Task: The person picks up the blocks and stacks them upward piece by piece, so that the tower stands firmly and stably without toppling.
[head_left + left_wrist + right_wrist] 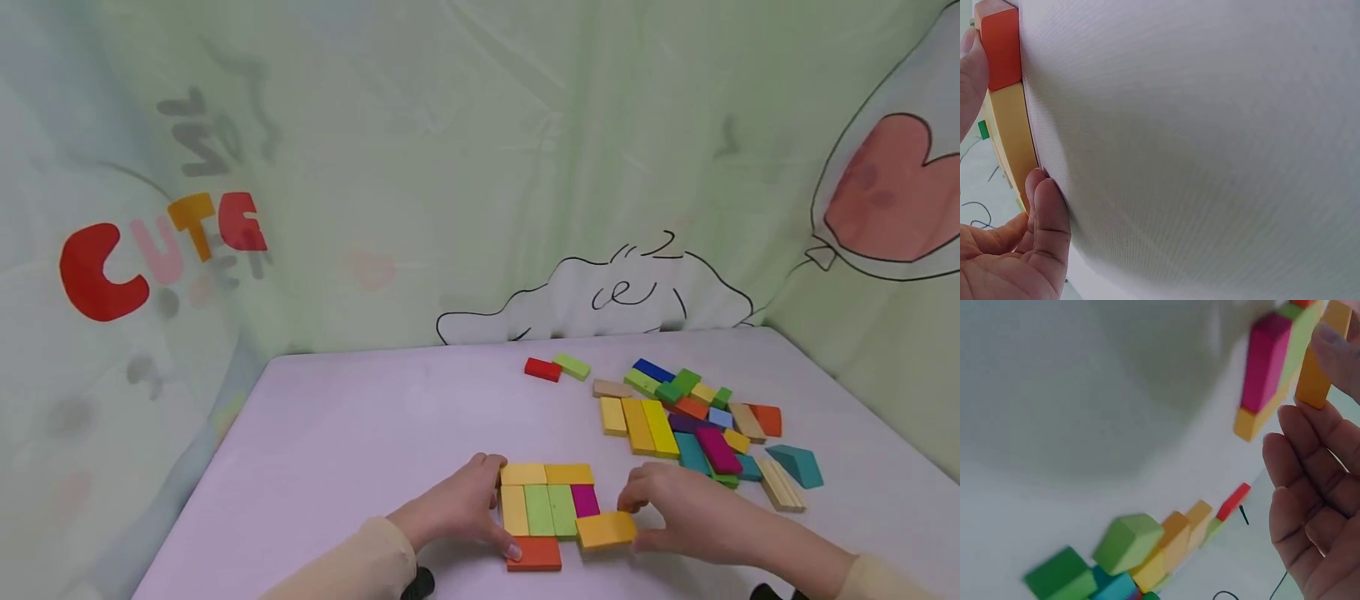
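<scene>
We see an orange-yellow block (pixel 606 529) lying slightly askew on the lilac surface (pixel 360 433), at the lower right corner of a flat arrangement of blocks (pixel 547 500). Our right hand (pixel 678 508) pinches this block, thumb at its right end and curled fingers above its upper edge. In the right wrist view the same block (pixel 1317 365) sits between a fingertip and the palm, just beside a magenta block (pixel 1264 362).

The arrangement has two yellow-orange blocks across the top, then a row of one yellow, two light green and one magenta (pixel 585 500) standing side by side, with a red-orange block (pixel 534 553) beneath the left part.

Our left hand (pixel 461 508) rests against the left edge of the arrangement, fingers loosely curled, the thumb tip touching the red-orange block's upper left corner. The left wrist view shows that block (pixel 1000 53) and a yellow one (pixel 1013 144) edge-on, with fingers (pixel 1047 219) just beside them.

Well apart, to the right and farther back, lies a loose pile of blocks (pixel 697 425) in many colours. A red block (pixel 543 369) and a light green block (pixel 572 366) lie together left of the pile, near the back edge. Pale green printed fabric (pixel 450 167) hangs behind.
</scene>
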Motion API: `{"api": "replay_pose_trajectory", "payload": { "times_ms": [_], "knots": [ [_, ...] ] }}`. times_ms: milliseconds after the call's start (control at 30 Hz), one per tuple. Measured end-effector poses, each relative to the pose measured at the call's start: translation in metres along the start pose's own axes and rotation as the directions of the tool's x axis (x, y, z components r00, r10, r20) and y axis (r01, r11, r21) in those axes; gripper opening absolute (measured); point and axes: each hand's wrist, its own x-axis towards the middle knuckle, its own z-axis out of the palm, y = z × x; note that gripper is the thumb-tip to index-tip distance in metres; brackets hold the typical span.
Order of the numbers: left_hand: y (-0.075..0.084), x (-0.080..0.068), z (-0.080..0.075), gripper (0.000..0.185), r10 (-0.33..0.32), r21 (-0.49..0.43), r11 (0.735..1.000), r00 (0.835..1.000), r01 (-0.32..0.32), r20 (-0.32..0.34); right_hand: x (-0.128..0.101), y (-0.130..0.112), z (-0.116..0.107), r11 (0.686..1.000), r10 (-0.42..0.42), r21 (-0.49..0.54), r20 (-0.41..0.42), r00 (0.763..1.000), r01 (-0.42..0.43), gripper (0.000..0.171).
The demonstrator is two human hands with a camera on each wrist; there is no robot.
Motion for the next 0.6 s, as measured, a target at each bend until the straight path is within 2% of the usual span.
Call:
{"api": "replay_pose_trajectory", "payload": {
  "times_ms": [267, 433, 600],
  "knots": [
    [-0.003, 0.001, 0.0, 0.108, 0.001, 0.025, 1.0, 1.0, -0.001, -0.007, -0.007, 0.0, 0.028, 0.998, 0.053, -0.018, 0.042, 0.998, -0.052, 0.025],
    [-0.002, 0.002, 0.0, 0.107, 0.0, 0.02, 1.0, 1.0, 0.0, -0.002, -0.004, 0.0, 0.035, 0.999, 0.032, -0.013, 0.033, 0.999, -0.031, 0.027],
    [0.0, 0.002, -0.001, 0.105, -0.009, 0.008, 1.0, 1.0, 0.009, 0.011, -0.001, 0.0, 0.039, 0.998, 0.06, -0.001, 0.003, 0.998, -0.06, 0.029]
  ]
}}
